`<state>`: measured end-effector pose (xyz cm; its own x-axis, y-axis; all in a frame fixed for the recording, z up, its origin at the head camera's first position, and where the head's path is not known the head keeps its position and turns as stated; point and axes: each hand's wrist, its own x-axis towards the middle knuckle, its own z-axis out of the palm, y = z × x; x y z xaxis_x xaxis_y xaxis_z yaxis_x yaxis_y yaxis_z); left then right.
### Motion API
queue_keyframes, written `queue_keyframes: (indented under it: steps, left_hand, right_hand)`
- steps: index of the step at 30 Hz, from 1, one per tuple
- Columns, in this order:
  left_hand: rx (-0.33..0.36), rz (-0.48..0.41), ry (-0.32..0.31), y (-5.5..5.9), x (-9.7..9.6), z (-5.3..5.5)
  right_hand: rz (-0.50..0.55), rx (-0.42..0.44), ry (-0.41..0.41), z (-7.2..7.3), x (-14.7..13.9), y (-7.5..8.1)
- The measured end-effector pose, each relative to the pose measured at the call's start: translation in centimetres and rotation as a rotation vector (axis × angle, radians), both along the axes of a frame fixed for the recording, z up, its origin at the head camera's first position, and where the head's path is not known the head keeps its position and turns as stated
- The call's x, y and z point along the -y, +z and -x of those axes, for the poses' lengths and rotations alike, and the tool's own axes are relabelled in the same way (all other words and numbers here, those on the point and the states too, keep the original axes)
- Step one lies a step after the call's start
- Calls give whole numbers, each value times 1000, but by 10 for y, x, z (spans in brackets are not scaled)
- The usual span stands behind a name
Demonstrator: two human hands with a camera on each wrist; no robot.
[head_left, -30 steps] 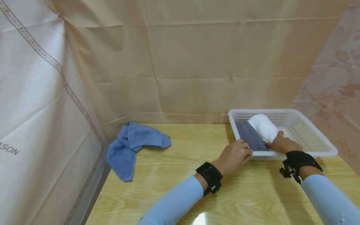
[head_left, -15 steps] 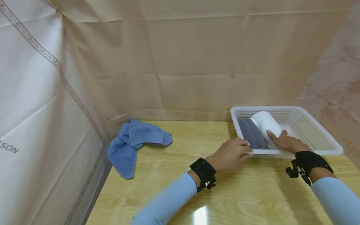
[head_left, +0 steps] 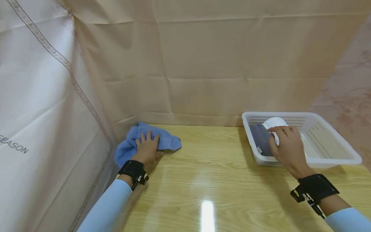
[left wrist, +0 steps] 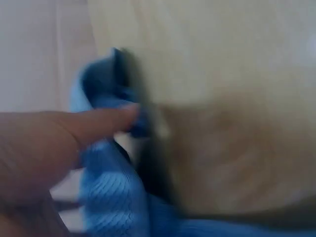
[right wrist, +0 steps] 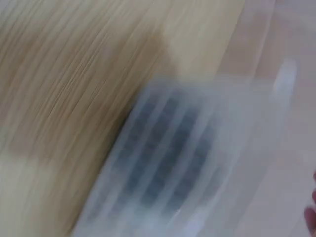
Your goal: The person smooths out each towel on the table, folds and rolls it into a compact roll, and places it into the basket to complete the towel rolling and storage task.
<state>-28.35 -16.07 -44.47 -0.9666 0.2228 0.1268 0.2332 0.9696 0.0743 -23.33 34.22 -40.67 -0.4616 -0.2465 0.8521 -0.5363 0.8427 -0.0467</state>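
Observation:
On the left of the table lies a crumpled blue towel [head_left: 168,140]. My left hand [head_left: 146,151] is over it with the fingers spread; in the left wrist view the blue towel [left wrist: 113,197] shows blurred beside the thumb. My right hand [head_left: 288,149] is above the near left part of a white plastic basket [head_left: 336,158], its fingers loosely bent with nothing gripped. Under and beside that hand, a rolled grey towel [head_left: 259,138] lies along the basket's left wall, next to a rolled white towel [head_left: 274,121] that the hand partly hides.
The basket's slotted wall [right wrist: 163,148] fills the middle of the blurred right wrist view. A beige cloth [head_left: 203,64] hangs behind the wood-grain table [head_left: 208,174]. A white cloth [head_left: 43,112] bounds the left side, and a pink patterned one [head_left: 347,96] the right.
My left hand has left the basket's near left corner and crossed left onto the blue towel. My right hand has risen from the white towel and shifted slightly left.

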Motion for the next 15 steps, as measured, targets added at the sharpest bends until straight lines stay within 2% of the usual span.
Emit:
queue_keyframes:
  steps: [1, 3, 4, 6, 7, 8, 10, 11, 13, 15]
  left_hand:
    - [1, -13, -21, -6, 1, 2]
    - [-40, -60, -95, -18, -7, 1]
    - [-72, -103, -144, -21, -16, -1]
    - [-93, -266, -279, -21, -39, -10]
    - [-70, -366, -351, -17, -52, -16]
    - [-13, -469, -425, -12, -65, -21]
    - [141, -646, -541, 0, -85, -30]
    - [208, -705, -584, 4, -93, -33]
    - [263, -727, -628, 10, -99, -34]
    - [260, -672, -608, 10, -97, -31]
  right_hand:
    - [-32, -27, 58, -1, 12, 1]
    - [-83, 4, 157, -6, 41, -1]
    - [-102, 53, 186, -9, 56, -4]
    - [-135, 201, 218, -14, 87, -13]
    - [-154, 275, 233, -15, 102, -18]
    - [-173, 352, 241, -16, 116, -24]
    - [-202, 469, 243, -15, 139, -36]
    - [-208, 498, 246, -15, 148, -40]
    - [-181, 535, 251, -11, 158, -46]
    - [-122, 578, 234, -9, 156, -44]
